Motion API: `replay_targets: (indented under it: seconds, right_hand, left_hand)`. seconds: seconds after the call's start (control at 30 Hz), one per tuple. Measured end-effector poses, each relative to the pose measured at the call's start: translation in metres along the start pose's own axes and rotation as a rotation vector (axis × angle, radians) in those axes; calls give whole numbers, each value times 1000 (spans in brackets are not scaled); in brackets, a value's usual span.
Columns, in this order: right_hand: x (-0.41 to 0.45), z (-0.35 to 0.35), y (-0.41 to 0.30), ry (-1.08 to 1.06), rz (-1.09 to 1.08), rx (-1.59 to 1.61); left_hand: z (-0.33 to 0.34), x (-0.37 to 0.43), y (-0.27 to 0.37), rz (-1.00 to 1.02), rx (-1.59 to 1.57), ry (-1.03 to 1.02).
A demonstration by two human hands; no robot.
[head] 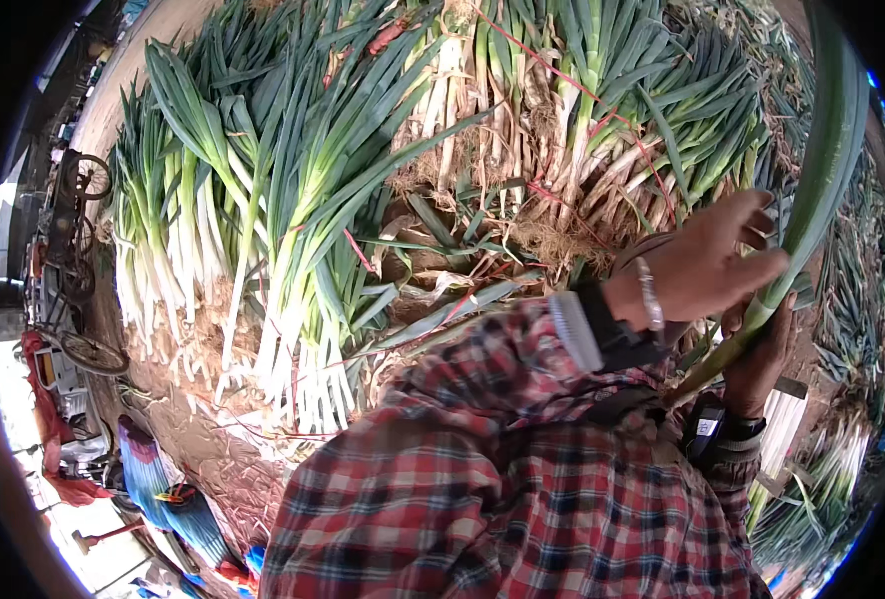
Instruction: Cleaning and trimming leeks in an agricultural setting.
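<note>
A long leek point(824, 172) slants up the right side, its broad green leaves rising past the top edge. My right hand point(761, 356) grips its lower part from the far side, with the fingers partly hidden behind the stalk. Over it reaches my left hand point(712, 258), back turned up and fingers apart. The left thumb meets the edge of the leek, while the other fingers stand free of it. The root end drops towards my plaid shirt point(517, 487), where its tip is hard to make out.
Leeks with white stems point(300, 337) stand massed at left. Untrimmed, rooty leeks point(472, 127) lie ahead, crossed by red twine point(648, 161). More leeks point(824, 502) lie at lower right, near a pale slatted object point(781, 427). A parked two-wheeler point(90, 352) and blue striped fabric point(173, 487) are farther left.
</note>
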State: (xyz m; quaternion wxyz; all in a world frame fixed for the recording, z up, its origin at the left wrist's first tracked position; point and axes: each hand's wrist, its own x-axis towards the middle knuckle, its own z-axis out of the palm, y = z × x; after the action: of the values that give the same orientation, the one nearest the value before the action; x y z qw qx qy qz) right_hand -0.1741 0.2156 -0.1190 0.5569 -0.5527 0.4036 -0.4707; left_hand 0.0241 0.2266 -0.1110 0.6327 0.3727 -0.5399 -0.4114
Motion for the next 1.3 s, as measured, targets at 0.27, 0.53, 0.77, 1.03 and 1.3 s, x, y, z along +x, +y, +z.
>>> replay_targets:
  seconds: [0.27,0.53,0.77,1.03,1.3]
  right_hand:
    - [-8,32,-16,132,-14,-49]
    - [-3,10,-13,209,49,11]
    - [13,-13,-4,117,131,-6]
    - [47,-44,9,136,179,37]
    - [52,-34,20,110,178,-3]
  left_hand:
    - [-326,-254,-45,-412,1342,654]
    - [-468,-383,-50,-1050,1800,726]
    - [-469,-409,-84,-1266,1539,743]
    - [-405,-431,-132,-1180,1448,653]
    - [-504,-435,-98,-1228,1417,968]
